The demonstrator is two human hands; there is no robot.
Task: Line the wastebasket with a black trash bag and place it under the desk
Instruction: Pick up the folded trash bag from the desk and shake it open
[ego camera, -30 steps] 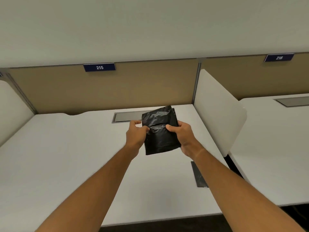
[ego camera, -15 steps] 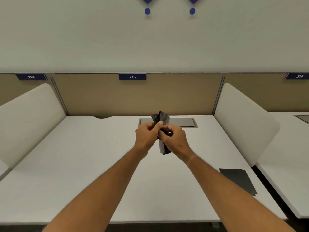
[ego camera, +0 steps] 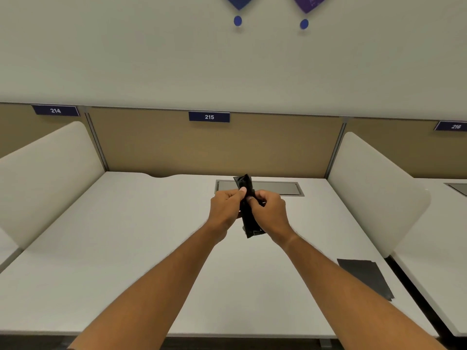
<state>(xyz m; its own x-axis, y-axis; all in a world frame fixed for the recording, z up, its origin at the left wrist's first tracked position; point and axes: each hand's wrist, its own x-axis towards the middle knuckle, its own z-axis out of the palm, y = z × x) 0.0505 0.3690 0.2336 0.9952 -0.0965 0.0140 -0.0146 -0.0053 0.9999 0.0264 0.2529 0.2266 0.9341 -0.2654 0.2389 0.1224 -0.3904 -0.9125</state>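
Between the fingertips of both hands, above the middle of the white desk (ego camera: 126, 248), a folded black trash bag (ego camera: 249, 221) is held upright, seen almost from its thin edge. The left hand (ego camera: 225, 208) pinches the bag from its left side, with the thumb pressed on the upper part of the plastic. The right hand (ego camera: 270, 210) grips it from the other side, fingers curled closed around the fold, and the thumbs of both hands nearly touch each other. The top of the bag stands up above the fingers, and its lower end hangs below them, between the two wrists, without touching the desk.

Just behind the fingers, a grey metal cable hatch (ego camera: 278, 188) is set flat into the desk surface. Near the right forearm, well apart from the fingers, a flat dark sheet (ego camera: 366, 276) lies on the desk close to its right edge. White side dividers (ego camera: 374, 193) stand on both sides of the desk. Far behind the fingers, a blue plate with the number 215 (ego camera: 209, 116) is on the beige back panel. I cannot see the wastebasket.
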